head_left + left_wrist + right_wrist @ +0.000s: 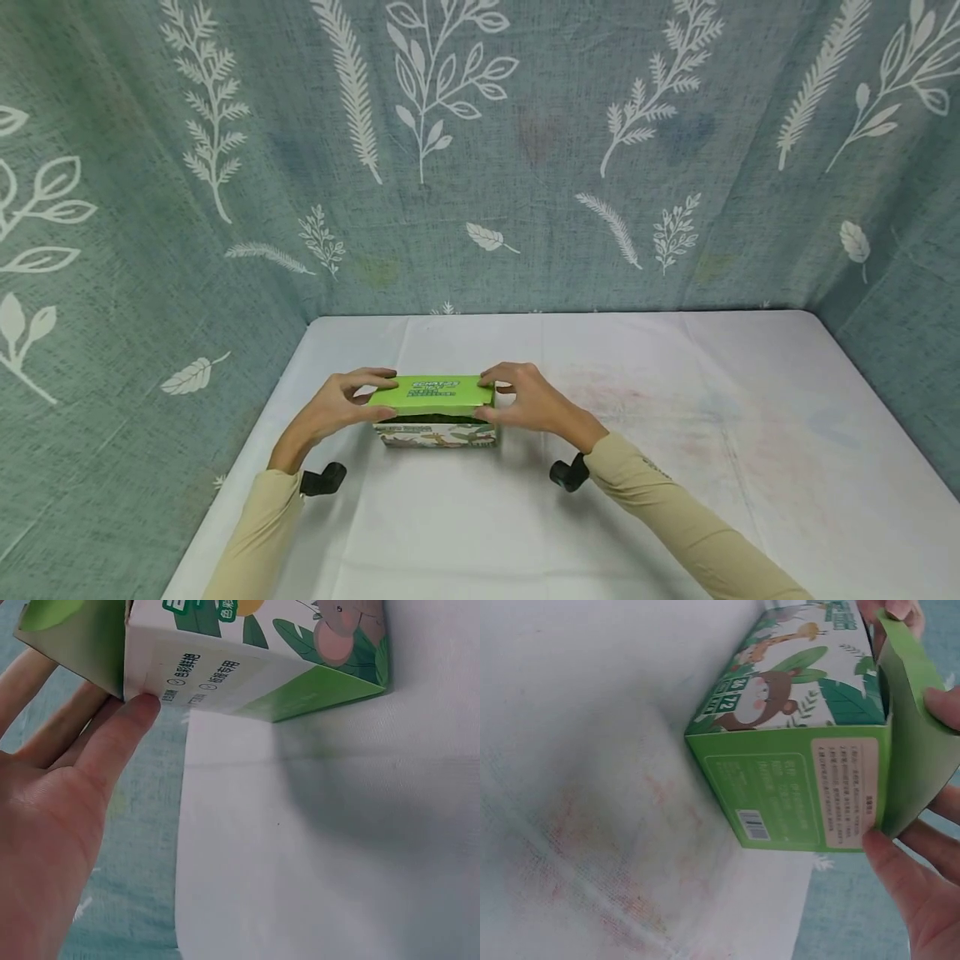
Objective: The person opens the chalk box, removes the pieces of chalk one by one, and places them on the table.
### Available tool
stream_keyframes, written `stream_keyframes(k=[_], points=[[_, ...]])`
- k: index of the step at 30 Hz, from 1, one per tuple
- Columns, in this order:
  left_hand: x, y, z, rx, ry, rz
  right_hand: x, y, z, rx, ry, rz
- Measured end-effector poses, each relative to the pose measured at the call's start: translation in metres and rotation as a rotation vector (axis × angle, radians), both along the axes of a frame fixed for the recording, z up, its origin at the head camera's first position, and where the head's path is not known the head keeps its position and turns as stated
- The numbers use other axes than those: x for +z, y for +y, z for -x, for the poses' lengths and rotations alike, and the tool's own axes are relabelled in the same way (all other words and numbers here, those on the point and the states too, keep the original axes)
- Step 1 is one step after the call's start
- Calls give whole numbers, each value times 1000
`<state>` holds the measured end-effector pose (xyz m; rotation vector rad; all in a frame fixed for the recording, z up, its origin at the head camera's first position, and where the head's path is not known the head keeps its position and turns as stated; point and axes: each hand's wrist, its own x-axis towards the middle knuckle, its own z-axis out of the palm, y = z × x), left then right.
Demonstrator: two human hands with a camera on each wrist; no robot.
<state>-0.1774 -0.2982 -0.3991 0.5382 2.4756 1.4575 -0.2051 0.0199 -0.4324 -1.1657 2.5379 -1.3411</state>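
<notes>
Right now a printed box [438, 435] sits a little left of and below the middle of the head view, resting on a worktop [450, 517] covered in white cloth. Its bright green lid [429, 392] is partly raised, with a dark gap along the front edge. The left hand [328, 410] grips the left end of the lid, half open, its thumb at the front edge and its fingers toward the back. At the other end, the right hand [536, 402] holds the lid in much the same way, thumb in front and fingers behind, curved round the edge.

In the left wrist view the box fills the upper part of the frame, and a fingertip touches the corner of its pale end panel [202, 679], beside the lid. In the right wrist view it takes up the upper right, showing a front panel with a giraffe, another animal and leaves, and a green end panel [780, 787] with a barcode [753, 824] and a pale label [846, 791]. There the lid slants away from the box, with fingertips against its edges.

Both arms wear beige sleeves [675, 508], and a black device [324, 479] shows near each wrist. Faint reddish stains [622, 392] mark the cloth right of the box. Behind the worktop, a blue-green curtain [540, 225] with white leaf patterns spans the upper half of the head view.
</notes>
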Motion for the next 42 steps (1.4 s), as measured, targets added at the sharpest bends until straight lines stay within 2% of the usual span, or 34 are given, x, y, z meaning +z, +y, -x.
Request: stream_keyframes(k=[7, 14, 18, 20, 22, 25, 27, 29, 32, 35, 42], points=[[0, -3, -2, 45, 24, -48, 2, 2, 0, -8, -42, 59], [-3, -3, -2, 88, 33, -88, 1, 5, 0, -75, -51, 77], [-4, -2, -2, 131, 41, -95, 3, 5, -2, -91, -77, 135], [-6, -3, 0, 153, 38, -105, 9, 5, -6, -87, -107, 173], [-14, -6, 5, 188, 39, -123, 17, 6, -12, -82, -133, 202], [-61, -27, 30, 230, 127, -171, 31, 7, -20, -89, -168, 232], [-92, -37, 46, 268, 191, -218, 33, 9, -20, -98, -173, 246], [-117, -46, 59, 288, 259, -267, 31, 9, -19, -109, -180, 271], [-120, -43, 61, 319, 284, -327, 18, 8, -12, -115, -199, 296], [-120, -42, 61, 327, 317, -338, 7, 6, -6, -113, -198, 298], [-120, -39, 60, 338, 354, -246, -1, 3, -4, -90, -71, 240]])
